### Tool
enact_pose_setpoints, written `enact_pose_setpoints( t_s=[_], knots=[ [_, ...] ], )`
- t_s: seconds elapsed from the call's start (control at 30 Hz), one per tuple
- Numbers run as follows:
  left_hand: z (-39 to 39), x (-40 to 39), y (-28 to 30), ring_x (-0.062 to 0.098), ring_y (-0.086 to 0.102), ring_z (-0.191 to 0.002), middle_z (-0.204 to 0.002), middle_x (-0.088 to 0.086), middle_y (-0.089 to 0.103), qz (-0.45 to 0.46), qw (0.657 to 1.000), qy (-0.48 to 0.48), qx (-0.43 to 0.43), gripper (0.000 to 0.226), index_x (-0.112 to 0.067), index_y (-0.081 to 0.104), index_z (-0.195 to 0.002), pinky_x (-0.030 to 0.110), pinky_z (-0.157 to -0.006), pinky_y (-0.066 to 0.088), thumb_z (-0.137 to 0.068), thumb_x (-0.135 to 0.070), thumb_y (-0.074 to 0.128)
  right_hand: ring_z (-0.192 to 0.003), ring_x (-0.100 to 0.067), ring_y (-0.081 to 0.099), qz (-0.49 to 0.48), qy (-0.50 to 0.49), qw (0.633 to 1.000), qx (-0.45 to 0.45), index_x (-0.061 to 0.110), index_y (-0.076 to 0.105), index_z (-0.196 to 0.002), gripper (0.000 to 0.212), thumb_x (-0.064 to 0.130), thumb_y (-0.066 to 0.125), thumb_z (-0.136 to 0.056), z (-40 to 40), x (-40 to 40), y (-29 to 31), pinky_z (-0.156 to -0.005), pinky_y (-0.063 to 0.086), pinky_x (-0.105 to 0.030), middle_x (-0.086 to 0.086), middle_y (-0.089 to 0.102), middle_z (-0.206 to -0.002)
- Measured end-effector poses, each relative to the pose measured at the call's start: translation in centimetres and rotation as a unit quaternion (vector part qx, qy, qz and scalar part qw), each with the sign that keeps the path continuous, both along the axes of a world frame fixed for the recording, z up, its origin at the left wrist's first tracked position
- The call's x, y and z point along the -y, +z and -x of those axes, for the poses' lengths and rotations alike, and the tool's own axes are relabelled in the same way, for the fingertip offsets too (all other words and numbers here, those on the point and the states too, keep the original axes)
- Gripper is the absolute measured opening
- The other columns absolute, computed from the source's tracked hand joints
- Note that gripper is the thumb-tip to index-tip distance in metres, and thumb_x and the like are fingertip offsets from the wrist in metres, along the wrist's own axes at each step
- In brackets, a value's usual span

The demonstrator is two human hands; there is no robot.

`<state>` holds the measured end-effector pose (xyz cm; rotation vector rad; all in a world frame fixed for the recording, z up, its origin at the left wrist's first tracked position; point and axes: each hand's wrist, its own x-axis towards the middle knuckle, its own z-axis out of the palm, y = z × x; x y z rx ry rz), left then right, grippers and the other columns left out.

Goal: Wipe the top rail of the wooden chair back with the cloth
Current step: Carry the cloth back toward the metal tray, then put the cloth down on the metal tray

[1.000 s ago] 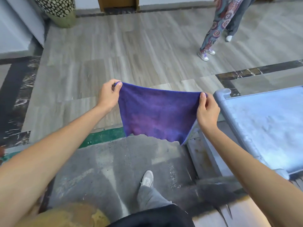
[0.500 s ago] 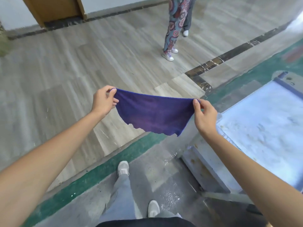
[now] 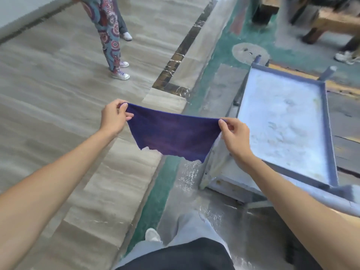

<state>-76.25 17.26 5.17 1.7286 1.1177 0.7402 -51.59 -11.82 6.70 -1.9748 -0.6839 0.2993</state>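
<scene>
A purple cloth (image 3: 173, 135) hangs stretched between both my hands at chest height over the floor. My left hand (image 3: 114, 117) pinches its upper left corner between thumb and fingers. My right hand (image 3: 234, 135) pinches the upper right corner the same way. The cloth's lower edge hangs loose and ragged. Pieces of wooden furniture (image 3: 329, 18) stand at the far top right, blurred; I cannot tell whether a chair back is among them.
A dusty blue metal cart (image 3: 327, 133) stands close on my right. A person in patterned trousers (image 3: 109, 32) stands ahead on the pale wood-look floor. Another person's shoe (image 3: 344, 56) shows at the far right. A green strip (image 3: 159, 193) runs along the grey concrete underfoot.
My view has swung to the right, bringing the cart and wooden furniture further into sight. Both hands keep their pinch on the cloth corners, the cloth still stretched between them.
</scene>
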Motion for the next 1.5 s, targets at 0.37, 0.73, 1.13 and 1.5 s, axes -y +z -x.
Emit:
enact_pose_setpoints(
  t_s=[0.37,0.73,1.13,1.5],
  knots=[
    [-21.7,-7.2,0.5,0.027,0.074,-0.08,-0.077,0.015,0.069,-0.04,0.985,-0.164,-0.023,0.024,-0.017,0.06,-0.099,0.036,-0.079,0.062,-0.104,-0.012,0.037,-0.056,-0.015,0.059,0.031,-0.044,0.996,-0.074,0.011,0.063,-0.066,0.011,0.013,0.058,-0.076,-6.8,0.2,0.4,-0.051,0.052,-0.043,0.003,0.061,-0.063],
    [-43.3,-4.4,2.7,0.016,0.065,-0.068,-0.081,0.006,0.063,-0.098,0.934,-0.343,0.005,0.024,-0.023,0.057,-0.089,0.048,-0.082,0.059,-0.101,-0.016,0.036,-0.058,-0.016,0.05,0.01,-0.068,0.984,-0.163,0.012,0.048,-0.058,0.013,0.008,0.05,-0.07,-11.0,2.2,2.3,-0.057,0.054,-0.028,0.004,0.045,-0.06],
    [-61.2,5.3,1.8,0.036,0.066,-0.1,-0.106,0.017,0.07,-0.16,0.808,-0.567,-0.002,0.027,-0.003,0.068,-0.105,0.049,-0.094,0.051,-0.103,-0.013,0.043,-0.053,-0.008,0.035,-0.04,-0.308,0.937,-0.163,0.017,0.036,-0.055,0.023,0.01,0.049,-0.072,-15.8,6.4,-0.1,-0.054,0.051,-0.03,0.007,0.03,-0.057],
    [-72.3,12.7,-6.1,0.036,0.065,-0.103,-0.108,0.015,0.074,-0.245,0.609,-0.75,-0.078,0.024,-0.004,0.073,-0.107,0.037,-0.088,0.044,-0.1,-0.012,0.052,-0.06,-0.006,0.059,0.122,-0.653,0.718,-0.206,0.023,0.068,-0.064,0.022,0.027,0.063,-0.084,-16.3,7.6,-7.3,-0.059,0.044,-0.011,0.011,0.06,-0.052]
  ],
)
